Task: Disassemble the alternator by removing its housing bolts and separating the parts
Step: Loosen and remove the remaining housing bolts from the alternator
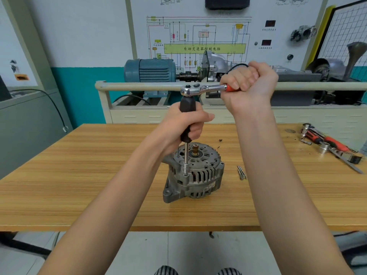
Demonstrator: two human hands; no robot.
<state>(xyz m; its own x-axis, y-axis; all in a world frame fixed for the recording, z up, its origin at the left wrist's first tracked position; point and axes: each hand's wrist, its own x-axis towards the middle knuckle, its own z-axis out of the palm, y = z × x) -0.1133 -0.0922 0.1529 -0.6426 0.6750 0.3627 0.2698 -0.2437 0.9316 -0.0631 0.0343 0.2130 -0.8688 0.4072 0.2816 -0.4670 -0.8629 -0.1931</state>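
A grey alternator (195,175) stands upright on the wooden table (79,175), its brass shaft end pointing up. A black-handled extension driver (186,108) stands vertical with its socket tip (185,171) on a housing bolt at the alternator's left rim. My left hand (184,126) grips the black handle. A chrome ratchet (200,89) with an orange grip sits on top of the driver and reaches to the right. My right hand (248,84) grips that orange handle in a fist.
Two loose bolts (241,172) lie on the table right of the alternator. A pile of tools (329,145) with orange handles and sockets lies at the far right. Behind the table stands a training bench with a blue motor (151,70) and a rail (139,86).
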